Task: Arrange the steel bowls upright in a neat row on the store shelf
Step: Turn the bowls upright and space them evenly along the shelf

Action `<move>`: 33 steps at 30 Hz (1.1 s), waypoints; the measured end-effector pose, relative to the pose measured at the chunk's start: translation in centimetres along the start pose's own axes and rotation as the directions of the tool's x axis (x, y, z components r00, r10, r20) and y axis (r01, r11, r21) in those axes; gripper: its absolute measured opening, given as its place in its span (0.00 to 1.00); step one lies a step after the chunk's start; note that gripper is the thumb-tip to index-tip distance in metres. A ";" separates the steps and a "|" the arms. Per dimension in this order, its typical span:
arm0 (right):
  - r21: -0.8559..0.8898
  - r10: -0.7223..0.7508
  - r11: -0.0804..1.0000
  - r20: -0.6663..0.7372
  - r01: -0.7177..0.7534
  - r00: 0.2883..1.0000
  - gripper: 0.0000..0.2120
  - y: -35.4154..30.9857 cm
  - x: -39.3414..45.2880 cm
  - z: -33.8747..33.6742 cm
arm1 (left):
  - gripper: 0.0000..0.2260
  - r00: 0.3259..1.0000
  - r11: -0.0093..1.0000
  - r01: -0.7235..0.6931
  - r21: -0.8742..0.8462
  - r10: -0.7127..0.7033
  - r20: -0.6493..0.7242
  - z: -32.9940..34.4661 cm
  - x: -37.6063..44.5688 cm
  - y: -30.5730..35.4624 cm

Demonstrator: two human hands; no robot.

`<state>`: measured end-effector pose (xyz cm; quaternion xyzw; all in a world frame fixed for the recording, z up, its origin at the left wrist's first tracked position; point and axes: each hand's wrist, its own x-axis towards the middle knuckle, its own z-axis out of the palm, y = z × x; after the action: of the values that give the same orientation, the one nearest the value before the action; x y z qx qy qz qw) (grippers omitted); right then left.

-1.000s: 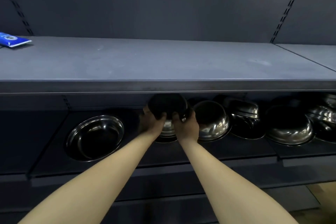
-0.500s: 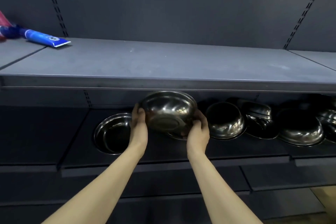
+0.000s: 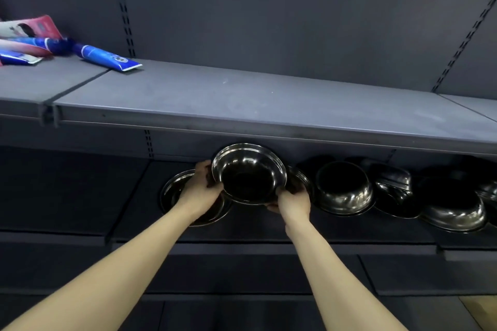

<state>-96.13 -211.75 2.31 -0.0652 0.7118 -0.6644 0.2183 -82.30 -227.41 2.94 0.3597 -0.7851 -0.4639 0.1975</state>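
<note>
Both hands hold one steel bowl [image 3: 248,173] above the lower shelf [image 3: 269,234], its opening tilted toward me. My left hand [image 3: 200,191] grips its left rim, my right hand [image 3: 291,200] its lower right rim. An upright steel bowl [image 3: 174,191] sits on the shelf behind my left hand, partly hidden. To the right lie an overturned bowl [image 3: 344,191], a tipped stack of bowls [image 3: 394,185] and another overturned bowl [image 3: 454,209]. One more bowl [image 3: 488,191] shows at the right edge.
The upper shelf [image 3: 242,99] overhangs the bowls closely. A blue tube [image 3: 106,58] and several other packets [image 3: 27,40] lie at its left end. Slotted uprights run up the dark back panel [image 3: 269,21].
The bowl held in both hands has turned from bottom-facing-me to opening-facing-me. The view has shifted right and up, showing more tubes at the left.
</note>
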 end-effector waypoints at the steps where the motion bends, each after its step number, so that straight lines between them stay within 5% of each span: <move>1: -0.022 -0.009 1.000 0.001 0.009 1.000 0.13 -0.1 0.2 0.4 | 0.29 1.000 0.999 0.005 0.054 -0.006 0.025 -0.6 0.3 -0.2; 5: -0.061 -0.015 0.998 0.007 0.015 1.000 0.12 -0.2 0.9 2.0 | 0.33 0.995 0.928 0.083 0.363 -0.097 0.020 -3.9 1.6 -1.3; 9: -0.056 0.004 0.998 0.059 -0.001 0.998 0.12 0.2 0.9 4.0 | 0.28 1.000 0.655 0.004 0.756 -0.026 0.017 -7.1 2.4 -2.0; 13: -0.081 0.031 0.997 0.120 -0.022 0.992 0.14 1.2 0.7 7.0 | 0.28 0.999 0.498 -0.032 0.867 -0.006 0.040 -9.0 2.9 -2.4; 26: -0.183 -0.002 0.983 0.126 0.025 0.992 0.16 5.5 -2.4 11.5 | 0.27 0.994 0.543 -0.085 0.835 -0.012 0.109 -9.0 1.5 -5.6; 33: -0.484 -0.068 0.871 0.048 0.083 0.997 0.15 7.9 -2.2 11.7 | 0.27 0.983 0.576 -0.172 0.799 0.048 0.176 -7.8 1.7 -5.8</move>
<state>-87.93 -220.75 -5.11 -0.1552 0.8493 -0.4716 0.1792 -76.16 -235.04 1.72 0.3283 -0.9423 -0.0646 -0.0136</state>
